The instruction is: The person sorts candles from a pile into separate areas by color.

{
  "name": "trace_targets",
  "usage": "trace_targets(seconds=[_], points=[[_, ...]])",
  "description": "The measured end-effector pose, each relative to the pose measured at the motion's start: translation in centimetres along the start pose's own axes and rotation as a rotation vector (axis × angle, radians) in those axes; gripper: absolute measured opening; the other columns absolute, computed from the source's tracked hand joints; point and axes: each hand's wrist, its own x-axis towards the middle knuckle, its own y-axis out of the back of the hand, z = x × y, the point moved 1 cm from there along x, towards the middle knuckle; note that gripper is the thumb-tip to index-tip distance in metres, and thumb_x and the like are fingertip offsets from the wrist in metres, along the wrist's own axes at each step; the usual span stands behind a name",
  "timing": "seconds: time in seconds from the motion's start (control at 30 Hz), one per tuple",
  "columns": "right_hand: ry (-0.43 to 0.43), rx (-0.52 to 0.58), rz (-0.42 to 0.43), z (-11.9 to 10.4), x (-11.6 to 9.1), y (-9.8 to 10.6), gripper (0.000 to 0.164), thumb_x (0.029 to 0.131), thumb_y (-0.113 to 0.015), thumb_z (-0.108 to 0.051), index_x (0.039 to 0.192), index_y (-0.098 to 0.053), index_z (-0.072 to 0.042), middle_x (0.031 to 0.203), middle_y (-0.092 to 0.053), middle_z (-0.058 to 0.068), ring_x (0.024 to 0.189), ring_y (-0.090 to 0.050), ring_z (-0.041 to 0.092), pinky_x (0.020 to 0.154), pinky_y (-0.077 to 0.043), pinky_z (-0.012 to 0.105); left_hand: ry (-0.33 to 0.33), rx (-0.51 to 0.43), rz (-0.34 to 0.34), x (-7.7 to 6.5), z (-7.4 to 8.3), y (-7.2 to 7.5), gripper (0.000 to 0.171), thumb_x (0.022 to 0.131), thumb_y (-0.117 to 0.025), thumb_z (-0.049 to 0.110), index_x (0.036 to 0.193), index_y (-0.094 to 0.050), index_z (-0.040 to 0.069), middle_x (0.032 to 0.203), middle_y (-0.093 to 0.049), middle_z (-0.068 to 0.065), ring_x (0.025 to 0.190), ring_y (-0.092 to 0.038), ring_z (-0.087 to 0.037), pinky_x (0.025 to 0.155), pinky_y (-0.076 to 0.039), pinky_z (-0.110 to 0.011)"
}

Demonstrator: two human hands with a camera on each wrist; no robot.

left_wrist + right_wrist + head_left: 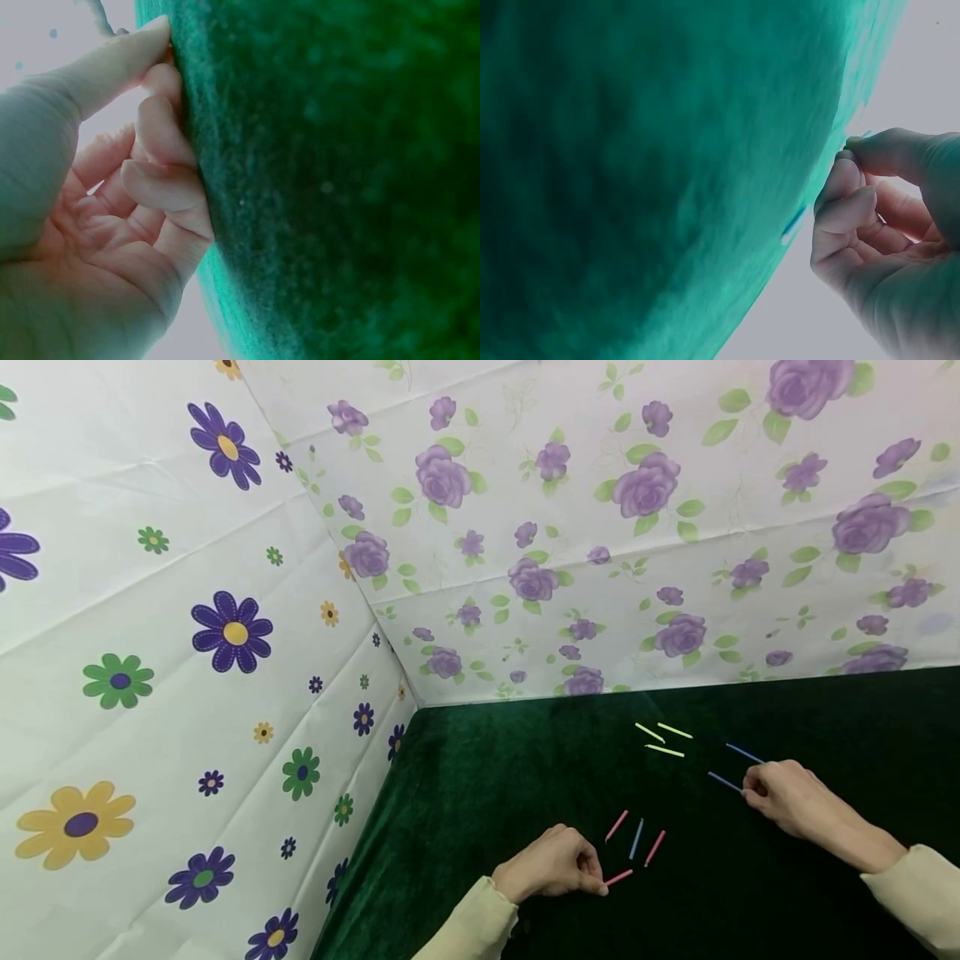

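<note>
My left hand [553, 862] pinches the near end of a thin pink candle [619, 877] lying low over the dark green cloth. In the left wrist view the thumb and fingertips meet at the cloth, and the candle is mostly hidden. Close by lie two more pink candles [617, 826] and a blue candle [636, 839]. On the right, my right hand [798, 797] pinches the end of another blue candle [725, 782]. A further blue candle [744, 752] lies just beyond its knuckles; the right wrist view also shows a blue candle [794, 224] on the cloth.
Three yellow candles [665, 750] lie together farther back. The green velvet cloth [487, 768] covers the table. Flower-printed white sheets hang as a left wall [165, 610] and a back wall [495, 635], meeting at the table's back left corner.
</note>
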Motion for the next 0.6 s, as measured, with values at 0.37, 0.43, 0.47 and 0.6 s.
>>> trace_targets(seconds=[0.37, 0.43, 0.47, 0.6], points=[[0.004, -0.061, 0.031, 3.1, 1.2, 2.1, 0.009, 0.104, -0.064, -0.006, 0.097, -0.071, -0.006, 0.081, -0.061, -0.001, 0.062, -0.051, 0.005, 0.054, -0.046, 0.026, -0.012, 0.016, 0.001, 0.0, 0.0, 0.0, 0.016, 0.094, -0.087, 0.027, 0.081, -0.079, 0.025, 0.070, -0.063, 0.019, 0.060, -0.055, 0.003, 0.057, -0.048, -0.018], [-0.003, -0.068, 0.030, 3.5, 1.4, 2.4, 0.010, 0.104, -0.063, -0.006, 0.098, -0.071, -0.005, 0.081, -0.061, 0.000, 0.062, -0.052, 0.006, 0.054, -0.046, 0.026, -0.016, 0.021, 0.004, 0.0, 0.0, 0.0, 0.015, 0.094, -0.088, 0.027, 0.081, -0.079, 0.024, 0.070, -0.063, 0.019, 0.060, -0.054, 0.004, 0.057, -0.048, -0.018], [-0.005, -0.072, 0.030, 3.7, 1.5, 2.5, 0.010, 0.104, -0.063, -0.006, 0.098, -0.071, -0.004, 0.081, -0.061, 0.000, 0.061, -0.052, 0.007, 0.054, -0.045, 0.026, -0.019, 0.023, 0.004, 0.0, 0.0, 0.0, 0.015, 0.094, -0.088, 0.027, 0.082, -0.079, 0.024, 0.069, -0.063, 0.020, 0.060, -0.054, 0.004, 0.057, -0.048, -0.018], [0.011, -0.105, 0.046, 4.5, 1.9, 2.8, 0.011, 0.104, -0.063, -0.005, 0.097, -0.071, -0.004, 0.080, -0.062, 0.000, 0.062, -0.050, 0.007, 0.054, -0.043, 0.027, -0.021, 0.017, 0.003, 0.0, 0.0, 0.0, 0.015, 0.094, -0.088, 0.027, 0.082, -0.079, 0.024, 0.069, -0.063, 0.019, 0.060, -0.054, 0.004, 0.056, -0.048, -0.018]])
